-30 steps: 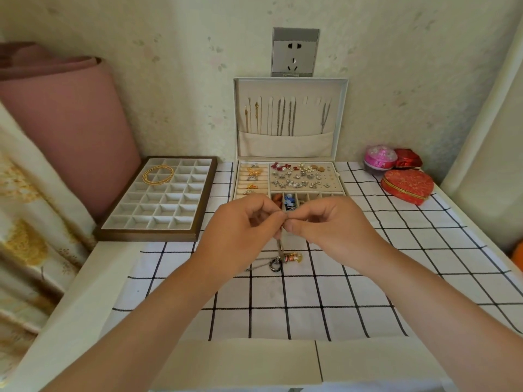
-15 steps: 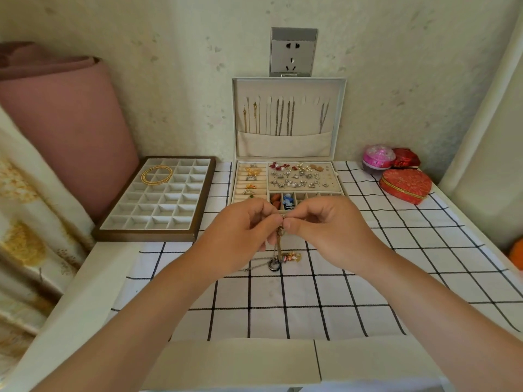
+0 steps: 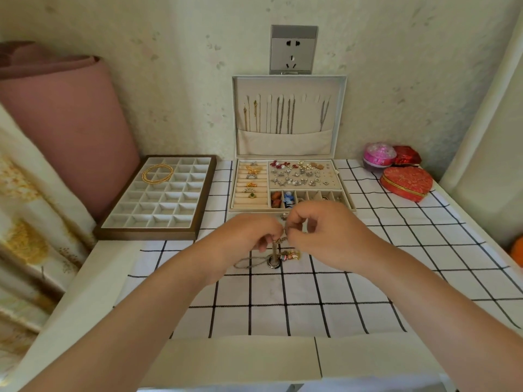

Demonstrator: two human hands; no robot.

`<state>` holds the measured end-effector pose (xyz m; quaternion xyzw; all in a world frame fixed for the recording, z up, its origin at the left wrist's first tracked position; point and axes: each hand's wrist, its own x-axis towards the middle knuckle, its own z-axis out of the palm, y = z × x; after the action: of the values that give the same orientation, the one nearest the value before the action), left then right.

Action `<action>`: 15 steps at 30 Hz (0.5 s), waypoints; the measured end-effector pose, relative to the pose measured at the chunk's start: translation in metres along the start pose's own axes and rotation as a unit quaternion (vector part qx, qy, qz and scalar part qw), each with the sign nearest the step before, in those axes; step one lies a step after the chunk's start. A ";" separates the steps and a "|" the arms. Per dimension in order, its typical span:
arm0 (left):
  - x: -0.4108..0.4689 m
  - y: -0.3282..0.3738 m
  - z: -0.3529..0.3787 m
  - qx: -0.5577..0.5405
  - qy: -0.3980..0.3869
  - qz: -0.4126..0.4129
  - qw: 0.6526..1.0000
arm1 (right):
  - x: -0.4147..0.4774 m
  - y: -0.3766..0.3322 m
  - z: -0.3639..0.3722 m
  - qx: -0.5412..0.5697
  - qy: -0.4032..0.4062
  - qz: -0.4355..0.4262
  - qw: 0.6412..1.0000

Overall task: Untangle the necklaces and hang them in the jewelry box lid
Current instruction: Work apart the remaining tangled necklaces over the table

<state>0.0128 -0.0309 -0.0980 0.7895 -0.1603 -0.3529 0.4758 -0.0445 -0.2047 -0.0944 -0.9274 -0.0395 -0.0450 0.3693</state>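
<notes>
A tangle of necklaces [image 3: 276, 251] hangs between my two hands just in front of the jewelry box [image 3: 288, 185]. My left hand [image 3: 249, 236] and my right hand [image 3: 319, 230] both pinch its upper part, fingertips almost touching. A dark ring pendant and a colourful charm dangle down to the checked cloth, and a thin chain trails to the left on the cloth. The upright box lid [image 3: 288, 116] behind holds several chains hanging from its hooks above a fabric pocket.
A compartment tray [image 3: 158, 199] with a gold chain [image 3: 158, 173] sits left of the box. A red heart-shaped box [image 3: 407, 183], a pink ball and a red packet stand at the right. A pink roll leans at the left wall.
Both hands have sunk slightly toward the cloth with the tangle. My right fingers have spread a little while the pinch stays.
</notes>
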 end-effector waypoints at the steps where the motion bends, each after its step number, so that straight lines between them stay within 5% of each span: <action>1: -0.001 0.003 0.001 0.027 0.013 -0.008 1.000 | 0.001 0.001 -0.001 0.053 0.019 0.023 0.998; 3: -0.005 0.010 0.000 0.007 0.044 0.008 0.999 | 0.002 0.003 -0.003 0.185 0.023 0.080 0.979; 8: -0.006 0.009 -0.003 0.027 0.026 0.055 0.998 | 0.003 -0.001 0.001 0.419 -0.115 0.147 0.888; 15: -0.014 0.016 0.004 -0.156 -0.020 0.111 0.981 | 0.006 -0.007 0.001 0.328 -0.142 0.077 0.931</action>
<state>0.0017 -0.0329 -0.0798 0.6758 -0.1995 -0.3338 0.6261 -0.0397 -0.1984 -0.0898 -0.7517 -0.0325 0.1315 0.6455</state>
